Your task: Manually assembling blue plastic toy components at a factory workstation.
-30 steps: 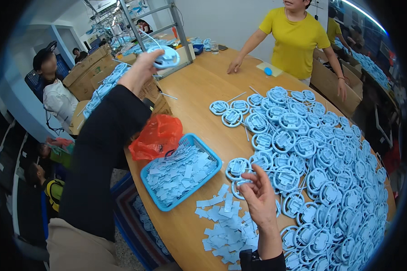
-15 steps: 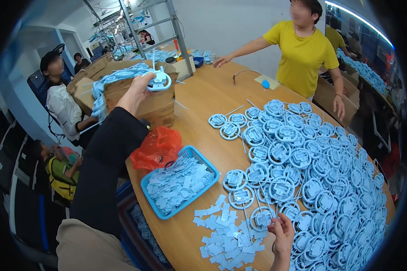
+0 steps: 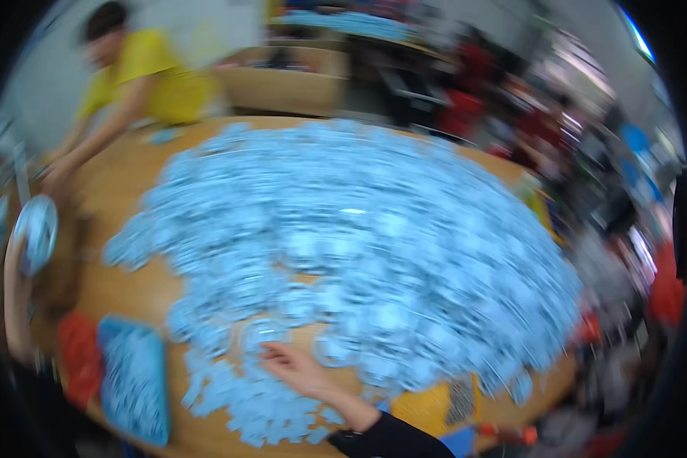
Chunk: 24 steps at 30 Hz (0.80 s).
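Observation:
At the far left my left hand (image 3: 21, 248) is raised, closed on a light-blue ring-shaped plastic part (image 3: 43, 233) with a thin stem pointing up. Lower in the middle, my right hand (image 3: 296, 368) has its fingertips pressed together at the edge of another ring-shaped part (image 3: 264, 333); motion blurs the grip. Beneath that hand lies a scatter of small flat light-blue plastic pieces (image 3: 263, 408). A big heap of ring-shaped parts (image 3: 359, 229) spreads over the wooden table (image 3: 141, 286).
A blue basket (image 3: 161, 382) of flat pieces stands by a red plastic bag (image 3: 80, 359) at lower left. Across the table a person in yellow (image 3: 160, 84) reaches toward the left side. A cardboard box (image 3: 282, 88) stands behind; a yellow item (image 3: 424, 408) lies near the front edge.
My view has swung to the right, so the heap now fills the middle. The person in yellow has bent down, arms reaching toward the left side. My left hand still holds its ring-shaped part.

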Tool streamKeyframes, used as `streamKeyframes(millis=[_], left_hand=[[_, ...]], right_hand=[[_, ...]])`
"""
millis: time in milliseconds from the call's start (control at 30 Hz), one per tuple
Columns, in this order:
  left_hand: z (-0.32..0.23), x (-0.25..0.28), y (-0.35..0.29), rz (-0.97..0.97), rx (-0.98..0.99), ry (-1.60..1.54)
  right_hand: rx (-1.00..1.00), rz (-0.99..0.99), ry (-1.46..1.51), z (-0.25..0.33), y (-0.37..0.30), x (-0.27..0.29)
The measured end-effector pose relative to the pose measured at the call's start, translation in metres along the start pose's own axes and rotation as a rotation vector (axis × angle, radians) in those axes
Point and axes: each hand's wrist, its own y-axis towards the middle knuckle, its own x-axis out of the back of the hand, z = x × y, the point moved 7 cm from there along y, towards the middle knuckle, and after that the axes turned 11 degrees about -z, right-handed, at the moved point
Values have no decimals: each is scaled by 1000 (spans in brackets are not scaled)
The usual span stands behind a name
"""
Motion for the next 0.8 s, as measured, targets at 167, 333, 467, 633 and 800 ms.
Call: streamKeyframes(millis=[167,333,467,633,800], left_hand=[[90,-292,-221,335,371,-157],[92,-403,-314,271,539,-536],[98,-424,-331,379,453,-414],[76,-460,-349,554,441,-303],[48,-501,-363,686,220,-252]], right_hand=[[257,-305,111,54,-22,38],[295,-315,483,33,-47,61],[149,-472,439,16,-68,87],[10,-473,516,10,-97,121],[-7,-684,619,6,-126,152]])
